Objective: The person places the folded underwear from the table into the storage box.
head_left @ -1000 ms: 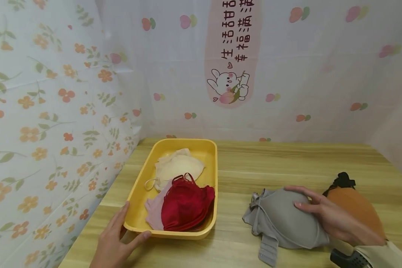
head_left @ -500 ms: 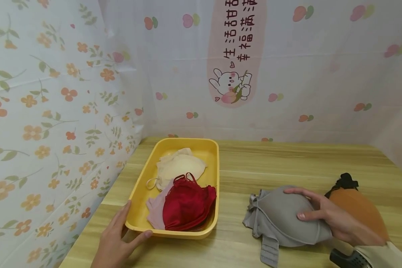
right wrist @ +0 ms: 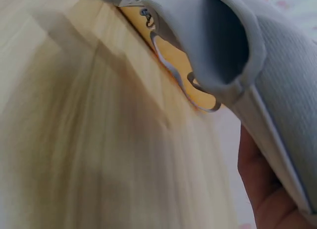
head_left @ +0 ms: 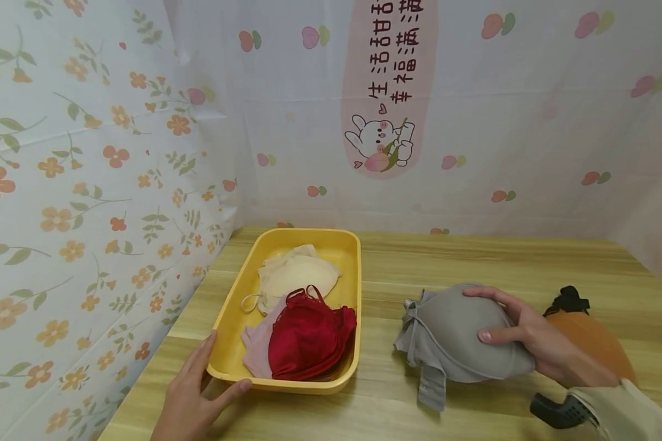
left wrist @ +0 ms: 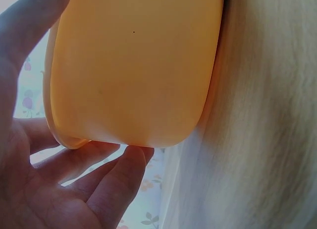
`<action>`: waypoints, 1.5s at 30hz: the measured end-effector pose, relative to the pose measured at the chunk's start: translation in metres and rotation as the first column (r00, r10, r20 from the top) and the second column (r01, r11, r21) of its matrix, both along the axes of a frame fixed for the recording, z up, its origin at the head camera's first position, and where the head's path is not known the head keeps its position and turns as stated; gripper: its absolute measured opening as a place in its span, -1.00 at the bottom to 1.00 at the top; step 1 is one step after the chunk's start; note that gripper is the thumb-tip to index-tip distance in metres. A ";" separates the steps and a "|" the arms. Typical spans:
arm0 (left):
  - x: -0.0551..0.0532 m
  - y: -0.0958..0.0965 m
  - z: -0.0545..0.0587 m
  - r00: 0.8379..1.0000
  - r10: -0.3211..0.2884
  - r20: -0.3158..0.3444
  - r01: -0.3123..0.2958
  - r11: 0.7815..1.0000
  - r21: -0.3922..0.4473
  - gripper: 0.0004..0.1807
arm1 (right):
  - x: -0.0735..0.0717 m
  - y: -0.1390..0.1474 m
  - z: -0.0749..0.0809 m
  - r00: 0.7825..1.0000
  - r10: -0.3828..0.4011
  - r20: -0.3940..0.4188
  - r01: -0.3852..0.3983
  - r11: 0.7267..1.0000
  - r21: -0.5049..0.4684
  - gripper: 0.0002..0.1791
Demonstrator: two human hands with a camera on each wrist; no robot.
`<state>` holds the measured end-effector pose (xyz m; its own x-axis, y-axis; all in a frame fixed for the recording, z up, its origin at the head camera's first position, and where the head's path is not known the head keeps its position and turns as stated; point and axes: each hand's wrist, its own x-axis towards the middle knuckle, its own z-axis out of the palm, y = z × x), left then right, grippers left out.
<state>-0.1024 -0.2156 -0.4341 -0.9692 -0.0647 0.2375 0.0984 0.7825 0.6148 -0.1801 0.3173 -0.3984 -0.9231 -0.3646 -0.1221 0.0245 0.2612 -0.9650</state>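
My left hand (head_left: 190,389) holds the near left corner of a yellow plastic tray (head_left: 230,306), thumb at the front and fingers along the left side. In the left wrist view the fingers bend round the tray wall (left wrist: 133,75). Inside the tray lie a cream bra (head_left: 298,275), a pale pink garment (head_left: 258,352) and a red bra (head_left: 306,340) partly over it. My right hand (head_left: 535,343) grips a folded grey bra (head_left: 463,337), thumb and fingers over its cup. The grey bra (right wrist: 292,85) is raised off the table in the right wrist view, its strap hanging.
An orange-brown bra (head_left: 596,343) with black straps lies at the right, partly behind my right forearm. The wooden table (head_left: 474,263) ends at a printed cloth backdrop (head_left: 287,122). A floral cloth (head_left: 88,245) hangs along the left side.
My right hand has lifted the grey bra from the table and shifted it slightly left. The left hand stays at the tray corner.
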 end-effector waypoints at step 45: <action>0.000 0.001 0.003 0.999 -0.010 0.040 0.008 0.999 0.039 0.19 | -0.098 -0.155 0.076 1.000 -0.004 0.018 0.009 0.956 -0.292 -0.27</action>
<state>-0.1020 -0.2143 -0.4316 -0.9785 -0.0645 0.1961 0.0800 0.7571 0.6484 -0.2778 0.1619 -0.3220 -0.9242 -0.3809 -0.0270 0.0424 -0.0322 -0.9986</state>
